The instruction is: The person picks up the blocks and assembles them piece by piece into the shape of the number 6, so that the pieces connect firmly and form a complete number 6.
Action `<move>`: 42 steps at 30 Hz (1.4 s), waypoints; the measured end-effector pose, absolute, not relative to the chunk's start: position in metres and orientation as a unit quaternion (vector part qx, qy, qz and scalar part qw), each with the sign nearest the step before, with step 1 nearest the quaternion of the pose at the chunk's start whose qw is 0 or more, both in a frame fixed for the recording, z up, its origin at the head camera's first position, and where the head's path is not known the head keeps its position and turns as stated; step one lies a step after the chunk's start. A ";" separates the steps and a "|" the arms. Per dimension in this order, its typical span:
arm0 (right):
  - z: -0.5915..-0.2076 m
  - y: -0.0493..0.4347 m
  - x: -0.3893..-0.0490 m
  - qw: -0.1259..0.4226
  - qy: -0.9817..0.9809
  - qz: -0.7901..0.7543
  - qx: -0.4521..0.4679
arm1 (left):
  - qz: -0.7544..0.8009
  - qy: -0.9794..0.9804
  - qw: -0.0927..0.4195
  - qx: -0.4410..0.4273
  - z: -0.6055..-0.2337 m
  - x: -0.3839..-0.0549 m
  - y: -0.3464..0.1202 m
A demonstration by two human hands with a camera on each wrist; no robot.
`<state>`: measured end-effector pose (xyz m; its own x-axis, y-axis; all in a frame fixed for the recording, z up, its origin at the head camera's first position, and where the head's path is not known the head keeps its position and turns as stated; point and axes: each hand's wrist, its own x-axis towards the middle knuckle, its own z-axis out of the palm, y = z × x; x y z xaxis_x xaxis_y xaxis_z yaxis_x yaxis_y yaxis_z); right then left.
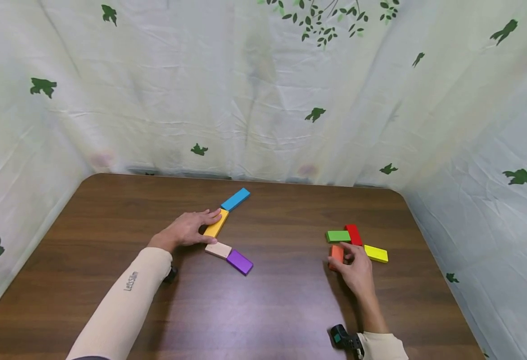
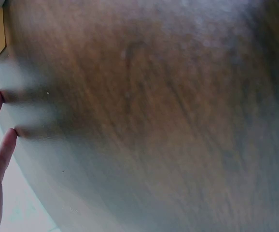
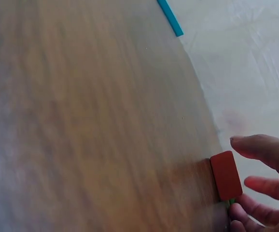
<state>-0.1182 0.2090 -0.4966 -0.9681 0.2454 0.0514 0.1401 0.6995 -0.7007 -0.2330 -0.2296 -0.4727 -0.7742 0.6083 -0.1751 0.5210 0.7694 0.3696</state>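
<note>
Your right grip [image 1: 358, 270] curls round the orange block [image 1: 336, 254] between its thumb and fingers, a probably light, stiff, smooth piece best pinched by opposite sides, while your left grip [image 1: 185, 230], fingers outstretched, touches the amber block [image 1: 216, 224] beneath.

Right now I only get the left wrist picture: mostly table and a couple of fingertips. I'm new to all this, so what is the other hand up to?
Observer: From the head view, the right hand is holding an orange block.

Operator: Oh! Is anything lying close to that block?

Observer: Yes, a green block, a red block and a yellow block lie around it.

Operator: And over by the left hand, which block is farthest from the person?

Observer: A blue block, lying at an angle off the far end of an amber block.
</note>
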 end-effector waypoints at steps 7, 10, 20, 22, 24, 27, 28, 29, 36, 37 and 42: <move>-0.496 0.209 -0.121 0.047 -0.925 0.359 -0.113 | 0.153 0.931 0.141 0.300 -0.472 -0.231 -0.229; -0.495 0.208 -0.121 0.039 -0.925 0.360 -0.119 | 0.154 0.931 0.142 0.299 -0.471 -0.231 -0.228; -0.493 0.210 -0.122 0.022 -0.925 0.363 -0.114 | 0.148 0.933 0.150 0.293 -0.469 -0.230 -0.227; -0.493 0.210 -0.122 0.019 -0.924 0.365 -0.112 | 0.148 0.933 0.150 0.292 -0.470 -0.230 -0.227; -0.492 0.210 -0.122 0.016 -0.923 0.368 -0.113 | 0.147 0.933 0.150 0.293 -0.470 -0.230 -0.227; -0.492 0.210 -0.121 0.011 -0.921 0.371 -0.116 | 0.151 0.932 0.150 0.294 -0.469 -0.229 -0.227; -0.492 0.210 -0.121 0.011 -0.921 0.371 -0.116 | 0.151 0.932 0.149 0.294 -0.469 -0.229 -0.227; -0.492 0.210 -0.120 0.010 -0.922 0.370 -0.117 | 0.150 0.932 0.147 0.296 -0.469 -0.229 -0.227; -0.493 0.210 -0.118 0.015 -0.926 0.363 -0.099 | 0.155 0.932 0.149 0.292 -0.469 -0.229 -0.228; -0.493 0.210 -0.118 0.017 -0.927 0.363 -0.095 | 0.156 0.932 0.149 0.292 -0.469 -0.229 -0.228; -0.494 0.211 -0.116 0.011 -0.928 0.364 -0.080 | 0.156 0.931 0.151 0.293 -0.469 -0.230 -0.227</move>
<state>-0.1160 0.2108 -0.4937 -0.9868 0.1575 -0.0377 0.1410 0.7216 -0.6778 -0.2300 -0.2268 -0.4691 -0.7823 0.5934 -0.1892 0.4991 0.7790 0.3795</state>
